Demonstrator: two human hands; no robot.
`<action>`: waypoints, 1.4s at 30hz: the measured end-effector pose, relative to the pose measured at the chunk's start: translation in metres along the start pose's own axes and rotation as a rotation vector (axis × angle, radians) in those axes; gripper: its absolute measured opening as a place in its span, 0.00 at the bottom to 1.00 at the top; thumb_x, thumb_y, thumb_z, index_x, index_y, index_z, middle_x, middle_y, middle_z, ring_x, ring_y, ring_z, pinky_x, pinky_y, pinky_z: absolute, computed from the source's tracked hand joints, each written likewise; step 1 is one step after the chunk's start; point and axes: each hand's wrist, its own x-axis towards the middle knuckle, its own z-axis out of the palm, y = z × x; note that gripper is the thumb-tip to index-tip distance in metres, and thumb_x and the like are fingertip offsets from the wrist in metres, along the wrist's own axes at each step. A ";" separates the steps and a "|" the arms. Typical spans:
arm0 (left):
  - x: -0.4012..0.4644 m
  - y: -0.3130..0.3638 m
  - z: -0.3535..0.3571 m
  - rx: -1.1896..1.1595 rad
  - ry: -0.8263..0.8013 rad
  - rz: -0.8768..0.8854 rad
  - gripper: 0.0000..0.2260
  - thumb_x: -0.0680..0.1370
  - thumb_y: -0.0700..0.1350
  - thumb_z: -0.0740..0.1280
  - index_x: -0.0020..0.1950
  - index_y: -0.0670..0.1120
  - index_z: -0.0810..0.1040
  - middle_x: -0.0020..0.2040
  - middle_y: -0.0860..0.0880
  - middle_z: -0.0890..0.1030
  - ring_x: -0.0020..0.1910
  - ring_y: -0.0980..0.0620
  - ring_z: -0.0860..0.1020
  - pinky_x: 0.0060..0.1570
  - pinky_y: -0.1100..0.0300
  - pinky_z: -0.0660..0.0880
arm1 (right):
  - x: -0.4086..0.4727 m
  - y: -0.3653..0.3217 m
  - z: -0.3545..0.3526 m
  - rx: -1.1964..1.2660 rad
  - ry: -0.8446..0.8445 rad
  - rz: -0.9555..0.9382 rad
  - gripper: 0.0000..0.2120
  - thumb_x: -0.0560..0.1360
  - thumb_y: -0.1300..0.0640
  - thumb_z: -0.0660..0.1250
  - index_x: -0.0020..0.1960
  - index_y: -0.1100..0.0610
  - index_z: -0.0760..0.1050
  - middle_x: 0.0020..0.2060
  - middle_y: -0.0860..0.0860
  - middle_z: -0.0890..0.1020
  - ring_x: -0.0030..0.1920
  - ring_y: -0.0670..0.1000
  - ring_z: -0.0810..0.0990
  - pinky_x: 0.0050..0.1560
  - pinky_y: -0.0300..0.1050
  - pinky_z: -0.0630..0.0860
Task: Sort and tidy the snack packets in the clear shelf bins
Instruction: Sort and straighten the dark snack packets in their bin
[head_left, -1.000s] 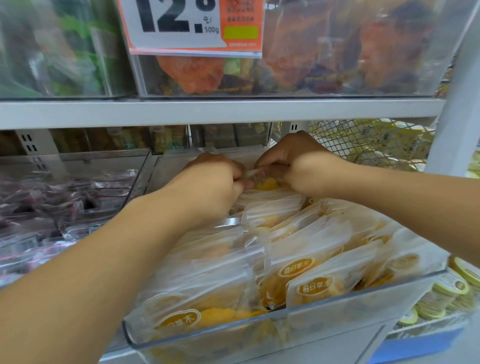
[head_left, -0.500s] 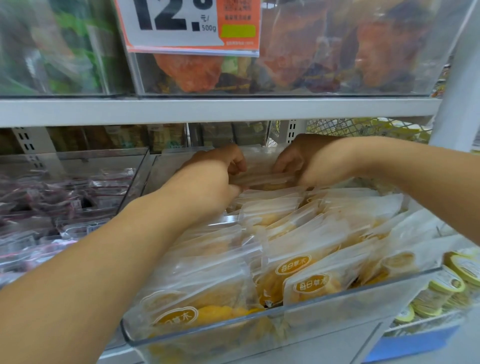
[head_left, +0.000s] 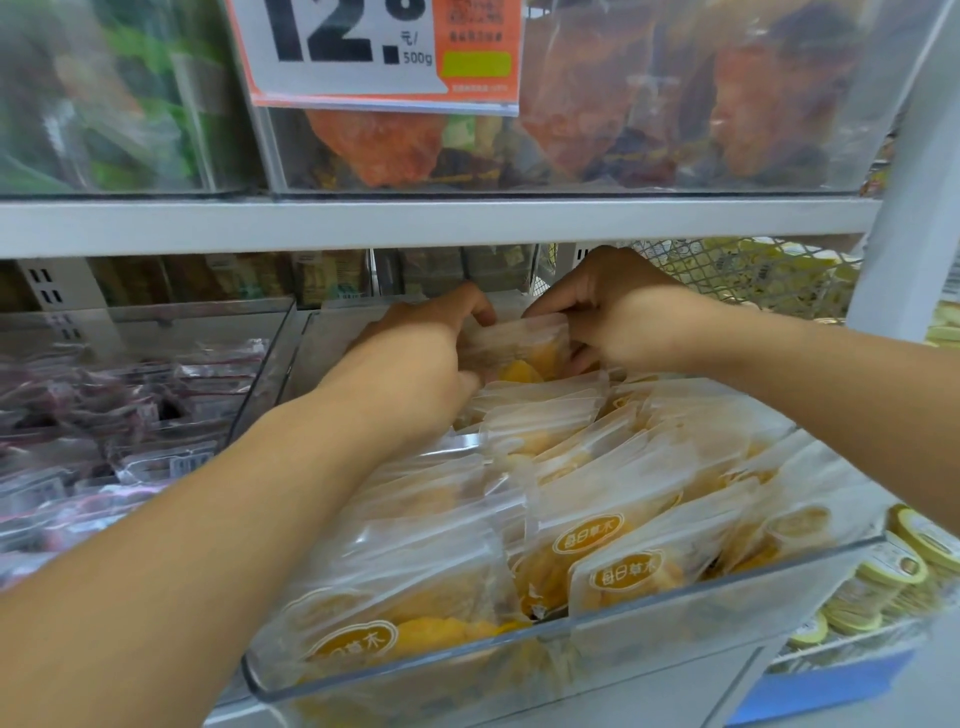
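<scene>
Head view: left hand (head_left: 415, 358) and right hand (head_left: 618, 317) pinch a mango packet (head_left: 519, 348), now lifted upright at the bin (head_left: 519, 644) rear edge. Back row nearly straightened.

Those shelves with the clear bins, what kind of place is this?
Most likely a shop's snack aisle. A big price tag reads 12-something per 500g, clear bins on white shelves hold many identical yellow snack packets, and both hands grip one packet at the back.
</scene>
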 end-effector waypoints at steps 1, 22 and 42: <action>0.000 0.000 0.001 0.011 -0.007 0.009 0.15 0.77 0.49 0.71 0.55 0.64 0.67 0.53 0.53 0.80 0.49 0.47 0.79 0.52 0.49 0.78 | 0.001 0.000 0.001 0.004 -0.017 0.007 0.12 0.76 0.69 0.68 0.53 0.57 0.86 0.42 0.57 0.87 0.39 0.51 0.86 0.43 0.46 0.85; 0.007 0.007 0.002 0.066 -0.144 0.165 0.10 0.81 0.52 0.66 0.58 0.55 0.84 0.61 0.54 0.81 0.62 0.51 0.77 0.62 0.57 0.72 | -0.005 -0.006 -0.019 -0.067 -0.616 0.120 0.18 0.70 0.34 0.68 0.55 0.42 0.81 0.45 0.33 0.83 0.50 0.36 0.80 0.53 0.40 0.74; 0.006 0.009 -0.001 0.075 -0.016 0.097 0.14 0.80 0.41 0.66 0.62 0.55 0.82 0.60 0.56 0.82 0.58 0.54 0.79 0.59 0.64 0.72 | -0.016 0.020 -0.008 -0.629 0.048 -0.196 0.09 0.72 0.64 0.73 0.45 0.51 0.87 0.44 0.46 0.80 0.47 0.52 0.80 0.46 0.40 0.73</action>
